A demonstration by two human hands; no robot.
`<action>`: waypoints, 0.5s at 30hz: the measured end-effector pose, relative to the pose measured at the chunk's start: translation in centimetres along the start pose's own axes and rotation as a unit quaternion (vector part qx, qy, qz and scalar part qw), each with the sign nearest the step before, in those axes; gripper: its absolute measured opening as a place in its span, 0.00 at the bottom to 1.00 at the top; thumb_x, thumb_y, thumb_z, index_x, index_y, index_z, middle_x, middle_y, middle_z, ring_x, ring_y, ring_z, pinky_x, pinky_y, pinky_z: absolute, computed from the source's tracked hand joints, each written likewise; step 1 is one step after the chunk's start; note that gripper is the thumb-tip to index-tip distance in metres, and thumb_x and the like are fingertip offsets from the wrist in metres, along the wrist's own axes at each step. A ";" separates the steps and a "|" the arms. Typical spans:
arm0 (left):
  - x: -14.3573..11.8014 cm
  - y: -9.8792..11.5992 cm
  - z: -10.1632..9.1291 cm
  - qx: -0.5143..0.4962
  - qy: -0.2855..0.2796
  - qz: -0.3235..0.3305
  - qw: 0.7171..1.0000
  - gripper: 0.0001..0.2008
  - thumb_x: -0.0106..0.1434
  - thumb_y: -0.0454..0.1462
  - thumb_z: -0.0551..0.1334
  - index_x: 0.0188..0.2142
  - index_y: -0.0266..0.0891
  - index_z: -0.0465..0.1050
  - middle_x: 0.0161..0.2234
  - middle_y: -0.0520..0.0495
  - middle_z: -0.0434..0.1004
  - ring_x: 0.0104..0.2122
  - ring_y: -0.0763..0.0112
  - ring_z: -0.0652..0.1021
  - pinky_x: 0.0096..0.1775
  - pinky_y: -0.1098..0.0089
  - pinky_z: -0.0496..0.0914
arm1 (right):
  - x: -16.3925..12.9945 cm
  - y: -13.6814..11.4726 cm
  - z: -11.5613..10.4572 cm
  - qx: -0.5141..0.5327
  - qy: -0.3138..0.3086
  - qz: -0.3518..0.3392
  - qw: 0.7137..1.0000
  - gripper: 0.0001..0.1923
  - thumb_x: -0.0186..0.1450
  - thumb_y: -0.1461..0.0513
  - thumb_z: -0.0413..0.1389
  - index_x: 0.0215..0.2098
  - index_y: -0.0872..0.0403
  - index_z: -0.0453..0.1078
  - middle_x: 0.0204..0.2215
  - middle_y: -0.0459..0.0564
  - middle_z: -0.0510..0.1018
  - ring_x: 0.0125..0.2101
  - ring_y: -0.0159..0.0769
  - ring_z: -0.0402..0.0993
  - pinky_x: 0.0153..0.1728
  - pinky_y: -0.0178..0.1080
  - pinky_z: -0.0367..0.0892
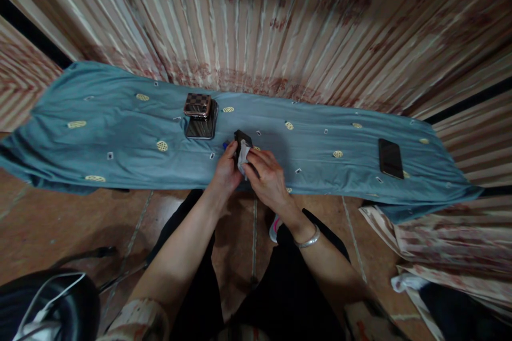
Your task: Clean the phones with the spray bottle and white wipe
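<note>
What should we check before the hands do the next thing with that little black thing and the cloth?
1. Left hand grips the small black object: ok.
2. Right hand presses the white cloth on it: ok.
3. Object held over the blue cloth-covered table, not the floor: ok.
4. Stacked boxes stand apart from the hands: ok.
5. Phone lies flat, well off to the right: ok.
6. Object already clean: cannot tell.

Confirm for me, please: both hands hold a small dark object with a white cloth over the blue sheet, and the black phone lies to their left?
Not quite: in the head view the black phone lies to the right of the hands, on the blue sheet. The left hand and right hand do hold the small dark object with the white cloth.
</note>
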State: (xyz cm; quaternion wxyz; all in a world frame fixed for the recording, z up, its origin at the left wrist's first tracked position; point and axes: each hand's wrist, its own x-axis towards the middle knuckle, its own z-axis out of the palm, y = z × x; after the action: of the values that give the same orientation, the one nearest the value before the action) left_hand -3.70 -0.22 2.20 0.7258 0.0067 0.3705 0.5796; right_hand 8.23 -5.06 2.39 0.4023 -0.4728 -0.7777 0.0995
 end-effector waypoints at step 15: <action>-0.7 0.8 0.1 0.011 -0.035 0.055 0.998 0.06 0.71 0.31 0.61 0.36 0.38 0.75 0.29 0.53 0.81 0.30 0.75 0.80 0.45 0.72 0.74 | -0.7 0.6 -0.1 -0.002 -0.002 -0.016 1.000 0.16 0.76 0.61 0.51 0.53 0.52 0.80 0.53 0.57 0.84 0.53 0.47 0.78 0.60 0.54 0.74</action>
State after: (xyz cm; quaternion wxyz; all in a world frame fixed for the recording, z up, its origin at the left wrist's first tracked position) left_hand -4.34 -0.48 3.00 0.7052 0.0552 0.3506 0.6138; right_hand 8.82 -5.33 1.75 0.4010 -0.4608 -0.7864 0.0921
